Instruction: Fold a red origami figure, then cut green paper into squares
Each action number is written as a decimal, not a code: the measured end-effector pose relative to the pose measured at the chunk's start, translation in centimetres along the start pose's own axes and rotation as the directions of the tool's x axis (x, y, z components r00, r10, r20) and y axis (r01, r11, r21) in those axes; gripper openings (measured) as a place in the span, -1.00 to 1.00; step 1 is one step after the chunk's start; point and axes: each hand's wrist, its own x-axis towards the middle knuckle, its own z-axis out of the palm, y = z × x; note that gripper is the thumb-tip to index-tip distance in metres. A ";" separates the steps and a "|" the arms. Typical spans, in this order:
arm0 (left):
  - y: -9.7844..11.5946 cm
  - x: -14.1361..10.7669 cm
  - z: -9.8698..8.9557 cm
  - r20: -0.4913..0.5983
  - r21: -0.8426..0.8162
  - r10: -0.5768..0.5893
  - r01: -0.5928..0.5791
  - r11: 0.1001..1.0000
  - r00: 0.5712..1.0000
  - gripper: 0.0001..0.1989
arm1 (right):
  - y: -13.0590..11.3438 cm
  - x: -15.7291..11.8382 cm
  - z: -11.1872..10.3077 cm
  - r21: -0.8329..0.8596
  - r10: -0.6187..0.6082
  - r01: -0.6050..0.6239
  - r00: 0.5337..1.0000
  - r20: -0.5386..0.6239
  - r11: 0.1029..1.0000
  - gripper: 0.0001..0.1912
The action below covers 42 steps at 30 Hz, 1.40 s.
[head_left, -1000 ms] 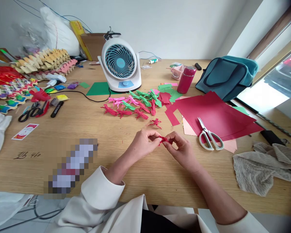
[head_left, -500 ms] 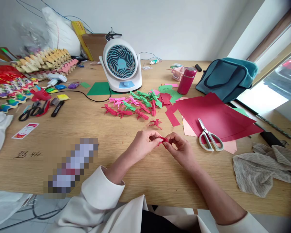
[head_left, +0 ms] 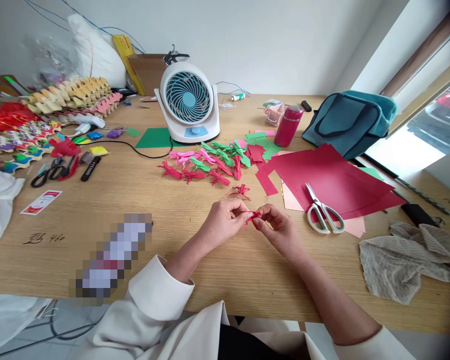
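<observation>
Between my two hands is a small folded red paper piece [head_left: 253, 216], partly hidden by the fingers. My left hand [head_left: 227, 220] pinches its left side between thumb and fingers. On the other side, the thumb and fingertips of my right hand [head_left: 279, 230] are closed on the same paper. Just beyond them lies a single red folded paper figure [head_left: 241, 190]. Farther back is a loose group of similar figures, with green ones [head_left: 225, 152], pink ones [head_left: 183, 156] and red ones [head_left: 218, 177].
White-handled scissors [head_left: 322, 212] lie on red paper sheets [head_left: 333, 175] at right, near a crumpled cloth [head_left: 397, 260]. Behind stand a fan [head_left: 189, 100], a red flask [head_left: 288, 126] and a teal bag [head_left: 348, 122]. At left are a black marker [head_left: 90, 169] and another person's white sleeve [head_left: 0, 205].
My hands stay in almost the same place, still pinching the red paper, with only slight finger movement. At the left edge, the other person's sleeve has shifted slightly to the right.
</observation>
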 end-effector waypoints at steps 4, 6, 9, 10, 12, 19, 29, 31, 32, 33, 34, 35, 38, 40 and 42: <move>-0.4 0.2 -0.2 0.044 -0.081 -0.048 0.051 0.995 0.998 -0.71 | 0.2 0.0 0.1 0.070 0.016 -0.017 1.000 0.015 0.997 -0.87; -0.7 0.3 -0.2 0.093 -0.166 -0.084 0.099 0.981 0.992 -0.65 | 0.3 0.0 0.1 0.129 0.037 -0.039 0.999 0.019 0.991 -0.86; -0.9 0.5 -0.3 0.163 -0.273 -0.113 0.155 0.949 0.980 -0.60 | 0.5 0.0 0.1 0.218 0.071 -0.075 0.997 0.026 0.973 -0.84; -0.9 0.6 -0.3 0.180 -0.301 -0.120 0.171 0.938 0.976 -0.61 | 0.5 0.1 0.2 0.241 0.079 -0.083 0.996 0.027 0.967 -0.83; -0.9 0.6 -0.3 0.210 -0.347 -0.131 0.199 0.917 0.969 -0.66 | 0.5 0.1 0.2 0.272 0.090 -0.092 0.996 0.021 0.958 -0.81; -1.4 0.6 0.5 0.148 -0.332 -0.087 0.133 0.934 0.985 -0.77 | 0.4 0.1 0.2 0.285 0.073 -0.071 0.997 0.003 0.956 -0.82; -1.8 0.0 2.2 -0.077 -0.189 0.051 -0.064 0.980 0.996 -0.82 | 0.1 0.0 0.5 0.275 0.064 -0.043 0.995 -0.070 0.960 -0.84; -2.0 0.0 2.3 -0.047 -0.265 0.050 -0.061 0.962 0.998 -0.83 | 0.0 0.1 0.5 0.302 0.071 -0.037 0.992 -0.102 0.953 -0.83; -2.0 -0.1 2.5 -0.033 -0.296 0.051 -0.059 0.953 0.998 -0.84 | -0.1 0.2 0.5 0.310 0.074 -0.033 0.990 -0.120 0.950 -0.82; -2.1 -0.1 2.6 -0.026 -0.317 0.055 -0.060 0.947 0.998 -0.84 | -0.2 0.2 0.5 0.315 0.075 -0.029 0.988 -0.137 0.949 -0.81; -2.0 -0.2 2.8 -0.027 -0.327 0.063 -0.069 0.943 0.998 -0.83 | -0.2 0.2 0.6 0.318 0.077 -0.025 0.985 -0.152 0.948 -0.80; -2.0 -0.2 2.9 -0.038 -0.326 0.076 -0.085 0.942 0.996 -0.82 | -0.2 0.2 0.6 0.322 0.079 -0.022 0.983 -0.165 0.947 -0.80; -1.8 -0.4 3.4 -0.134 -0.278 0.123 -0.157 0.948 0.983 -0.82 | -0.2 0.1 0.9 0.343 0.081 -0.017 0.982 -0.173 0.939 -0.78; -1.7 -0.4 3.6 -0.197 -0.241 0.141 -0.187 0.952 0.970 -0.83 | -0.2 0.0 1.2 0.357 0.078 -0.015 0.983 -0.164 0.934 -0.79; -1.8 -0.5 3.6 -0.224 -0.242 0.133 -0.188 0.952 0.965 -0.83 | -0.3 -0.1 1.4 0.364 0.067 -0.007 0.986 -0.153 0.932 -0.81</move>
